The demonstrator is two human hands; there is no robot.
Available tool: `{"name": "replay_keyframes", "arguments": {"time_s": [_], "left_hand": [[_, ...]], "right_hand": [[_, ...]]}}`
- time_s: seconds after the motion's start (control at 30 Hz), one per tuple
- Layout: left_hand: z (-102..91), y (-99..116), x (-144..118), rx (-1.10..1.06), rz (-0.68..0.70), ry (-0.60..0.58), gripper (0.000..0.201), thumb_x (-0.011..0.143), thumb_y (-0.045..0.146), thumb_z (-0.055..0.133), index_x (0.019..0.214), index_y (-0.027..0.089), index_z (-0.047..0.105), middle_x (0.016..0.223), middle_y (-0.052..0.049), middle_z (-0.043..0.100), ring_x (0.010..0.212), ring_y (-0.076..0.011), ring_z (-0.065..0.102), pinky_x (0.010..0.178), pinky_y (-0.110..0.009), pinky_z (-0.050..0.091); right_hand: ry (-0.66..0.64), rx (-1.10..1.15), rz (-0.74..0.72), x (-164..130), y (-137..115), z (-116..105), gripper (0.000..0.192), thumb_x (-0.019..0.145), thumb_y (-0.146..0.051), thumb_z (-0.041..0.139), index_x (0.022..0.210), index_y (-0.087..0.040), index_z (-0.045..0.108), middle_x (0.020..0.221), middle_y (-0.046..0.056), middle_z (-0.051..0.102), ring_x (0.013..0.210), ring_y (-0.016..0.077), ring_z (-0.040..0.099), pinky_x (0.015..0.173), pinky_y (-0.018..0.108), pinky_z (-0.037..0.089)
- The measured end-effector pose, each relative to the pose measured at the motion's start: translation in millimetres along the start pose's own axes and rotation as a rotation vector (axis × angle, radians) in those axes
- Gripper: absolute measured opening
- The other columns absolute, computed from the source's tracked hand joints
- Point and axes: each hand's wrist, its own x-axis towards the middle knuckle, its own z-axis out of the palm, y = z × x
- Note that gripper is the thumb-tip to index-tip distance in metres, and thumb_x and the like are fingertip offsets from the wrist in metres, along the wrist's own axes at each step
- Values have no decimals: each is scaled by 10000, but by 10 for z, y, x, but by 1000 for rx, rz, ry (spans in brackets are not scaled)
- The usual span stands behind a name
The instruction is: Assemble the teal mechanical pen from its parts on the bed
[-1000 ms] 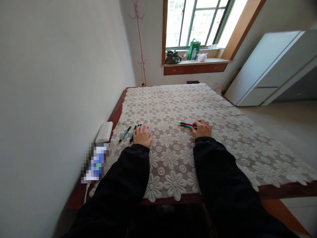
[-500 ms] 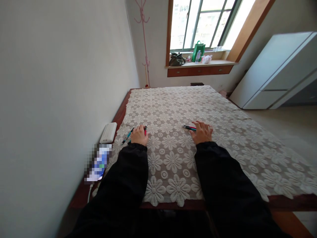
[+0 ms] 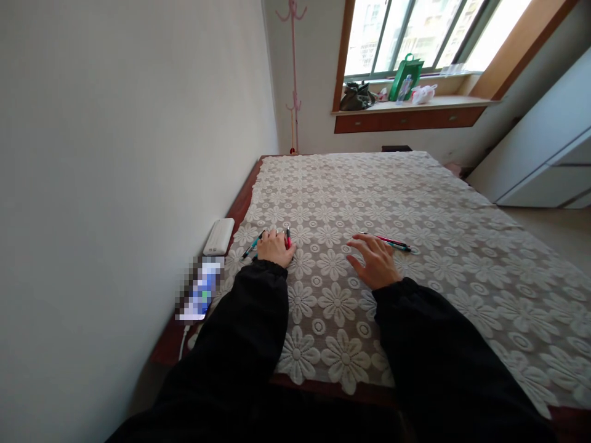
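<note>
My left hand [image 3: 276, 247] lies palm down on the tablecloth, over a small group of pens. A teal pen [image 3: 252, 245] sticks out on its left, and a red pen [image 3: 289, 237] shows between the thumb and forefinger; the rest is hidden beneath the palm. Farther right, my right hand [image 3: 375, 261] is open with fingers spread, just above the cloth. Past its knuckles lie another red pen [image 3: 394, 240] and a teal pen with a dark end [image 3: 402, 247], side by side and partly covered by the fingers. Whether the right hand touches them I cannot tell.
A flower-patterned lace tablecloth [image 3: 337, 301] covers the table. Along the left edge by the wall are a white power bank [image 3: 218, 236] and a blurred phone [image 3: 202, 292] with a white cable [image 3: 183, 344]. A bag [image 3: 405, 78] stands on the far windowsill.
My right hand has shifted left and nearer across its pens, so their right ends now show. My left hand stays over its pens, its thumb farther out. The view has turned slightly left.
</note>
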Motion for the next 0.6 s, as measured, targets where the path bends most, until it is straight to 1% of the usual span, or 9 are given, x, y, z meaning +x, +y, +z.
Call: {"name": "replay_keyframes", "arguments": {"time_s": [0.07, 0.13, 0.2, 0.27, 0.33, 0.4, 0.47, 0.53, 0.6], "left_hand": [[8, 0, 1, -12, 10, 2, 289, 827, 471, 626, 831, 184, 653, 1037, -144, 628, 1051, -337, 527, 869, -460, 448], [21, 7, 9, -44, 21, 19, 262, 820, 449, 642, 769, 193, 660, 1001, -124, 631, 1044, -324, 531, 873, -447, 449], [33, 38, 16, -125, 37, 47, 260, 823, 430, 645, 712, 196, 663, 942, -102, 635, 1009, -298, 549, 873, -426, 453], [39, 110, 3, -283, 68, 71, 262, 832, 422, 641, 707, 194, 674, 876, -78, 638, 941, -253, 572, 863, -389, 460], [44, 225, -44, -518, 118, 52, 258, 847, 422, 633, 756, 188, 692, 818, -48, 646, 834, -193, 587, 809, -332, 469], [59, 363, -126, -775, 150, -64, 310, 860, 473, 613, 821, 180, 707, 769, -26, 668, 697, -144, 571, 679, -283, 456], [89, 488, -219, -992, 183, -242, 366, 837, 517, 629, 878, 164, 716, 739, -25, 689, 611, -122, 552, 586, -259, 425], [122, 566, -292, -1151, 219, -377, 378, 819, 511, 654, 917, 153, 725, 787, -44, 721, 630, -127, 588, 594, -253, 440], [145, 582, -317, -1227, 260, -472, 365, 823, 488, 652, 921, 146, 735, 846, -67, 743, 681, -141, 629, 629, -258, 469]], "right_hand": [[-8, 26, -10, -4, -8, 15, 238, 911, -309, 562, 1117, -252, 666, 1304, 93, 599, 1230, 299, 501, 1053, 451, 325], [-13, 51, -15, -4, -7, 24, 227, 916, -321, 561, 1101, -244, 668, 1290, 96, 605, 1229, 295, 505, 1050, 451, 337], [-14, 92, -12, 3, -10, 19, 225, 922, -350, 562, 1082, -236, 672, 1242, 104, 627, 1202, 297, 523, 1032, 450, 363], [-47, 181, -15, 14, -30, 3, 234, 939, -388, 543, 1035, -224, 679, 1116, 106, 667, 1097, 284, 578, 968, 430, 418], [-122, 320, -21, 21, -82, -8, 265, 957, -418, 511, 987, -212, 676, 971, 91, 684, 942, 249, 622, 867, 391, 469], [-200, 493, -11, 16, -163, -5, 284, 961, -429, 495, 1016, -206, 661, 909, 71, 687, 833, 213, 633, 776, 352, 493], [-241, 680, 27, 0, -253, 9, 325, 946, -430, 505, 1162, -207, 605, 950, 62, 699, 807, 195, 643, 725, 322, 503], [-268, 763, 59, -16, -323, 21, 374, 902, -429, 575, 1208, -214, 566, 947, 46, 698, 756, 179, 638, 685, 298, 498], [-276, 726, 63, -25, -353, 17, 363, 889, -404, 595, 1197, -213, 576, 866, 22, 686, 704, 167, 616, 669, 284, 474]]}}
